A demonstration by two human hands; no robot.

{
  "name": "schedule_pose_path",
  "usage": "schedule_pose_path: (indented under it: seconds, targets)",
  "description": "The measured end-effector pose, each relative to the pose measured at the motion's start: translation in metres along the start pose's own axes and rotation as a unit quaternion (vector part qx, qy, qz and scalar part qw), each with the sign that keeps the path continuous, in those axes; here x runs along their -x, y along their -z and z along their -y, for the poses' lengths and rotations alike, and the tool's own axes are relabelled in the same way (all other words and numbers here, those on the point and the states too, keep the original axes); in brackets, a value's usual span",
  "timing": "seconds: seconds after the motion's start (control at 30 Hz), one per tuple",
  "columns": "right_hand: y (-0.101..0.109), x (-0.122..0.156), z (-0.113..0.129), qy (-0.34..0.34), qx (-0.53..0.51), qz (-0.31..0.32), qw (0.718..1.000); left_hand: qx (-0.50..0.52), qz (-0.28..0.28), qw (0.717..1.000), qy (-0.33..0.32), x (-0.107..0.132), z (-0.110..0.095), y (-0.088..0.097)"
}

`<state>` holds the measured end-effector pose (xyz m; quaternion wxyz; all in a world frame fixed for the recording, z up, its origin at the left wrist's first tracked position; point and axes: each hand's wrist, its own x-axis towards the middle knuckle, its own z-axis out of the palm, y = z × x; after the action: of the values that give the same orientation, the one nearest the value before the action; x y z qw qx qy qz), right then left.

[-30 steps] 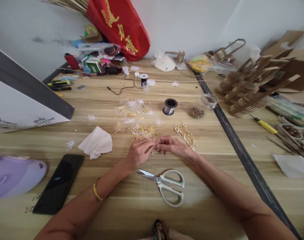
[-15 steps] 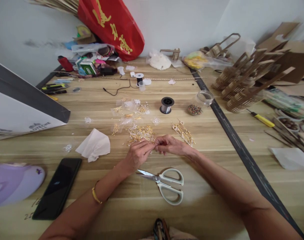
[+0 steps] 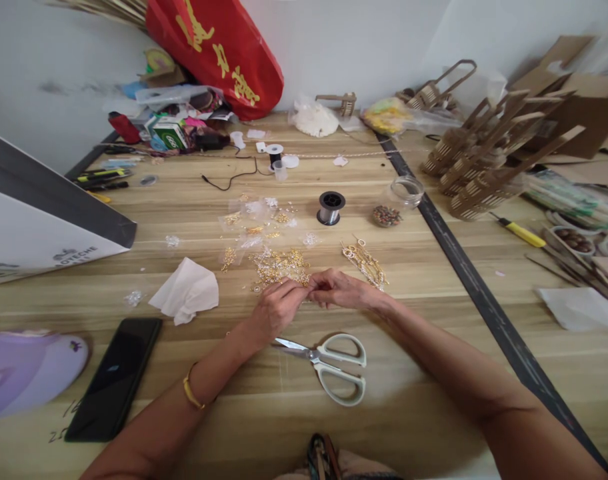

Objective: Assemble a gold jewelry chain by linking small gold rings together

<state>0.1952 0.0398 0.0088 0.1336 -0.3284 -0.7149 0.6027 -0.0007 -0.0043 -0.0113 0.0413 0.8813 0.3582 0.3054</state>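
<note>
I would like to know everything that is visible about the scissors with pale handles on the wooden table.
The scissors have two pale greenish-white loop handles, apparently plastic, and shiny silver blades that look like metal, joined at a pivot. The loops stand apart; whether the blades fully meet is hard to tell. They lie flat on the light wood-grain tabletop, tips pointing left and slightly away from the person, on the near side of the bare left hand and right hand. Neither hand touches them.
</note>
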Motion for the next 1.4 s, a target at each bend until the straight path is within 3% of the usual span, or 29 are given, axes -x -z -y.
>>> schedule_pose_path:
  seconds: [0.27,0.4,0.6,0.9,1.13,1.4]
  targets:
    - [0.0,0.0,0.003,0.012,0.003,-0.027,1.0,0.037,-0.032,0.997,0.059,-0.005,0.0,-0.004]
    - [0.003,0.004,0.014,-0.001,0.005,-0.053,0.999,0.087,-0.057,0.987,0.123,-0.007,0.001,-0.004]
    - [0.004,0.009,0.023,-0.015,0.037,-0.08,0.996,0.169,-0.044,0.961,0.212,-0.01,0.001,0.0]
    - [-0.006,0.011,0.029,0.015,0.185,-0.125,0.975,0.193,-0.046,0.951,0.239,-0.011,0.0,0.0]
    - [-0.011,0.007,0.023,0.034,0.156,-0.125,0.979,0.207,-0.043,0.943,0.256,-0.011,-0.002,0.001]
    - [-0.01,0.004,0.015,0.061,0.183,-0.166,0.967,0.259,-0.038,0.92,0.293,-0.009,0.0,-0.002]
